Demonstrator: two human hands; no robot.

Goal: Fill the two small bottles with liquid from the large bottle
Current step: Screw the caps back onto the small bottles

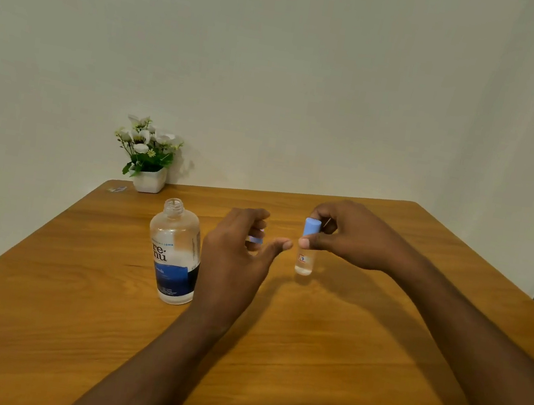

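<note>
The large clear bottle (174, 254) with a blue label stands uncapped on the wooden table (304, 364), left of centre, with liquid in its lower part. My right hand (353, 239) pinches a small clear bottle (305, 260) by its light blue cap; the bottle is upright, its base at or just above the tabletop. My left hand (237, 253) hovers between the two bottles, fingers loosely curled and thumb stretched toward the small bottle. A light blue piece (255, 239) shows behind its fingers; the rest of it is hidden.
A white pot of white flowers (150, 164) stands at the table's far left corner by the wall, with a small clear scrap (117, 189) beside it. The table's right edge runs diagonally near my right forearm.
</note>
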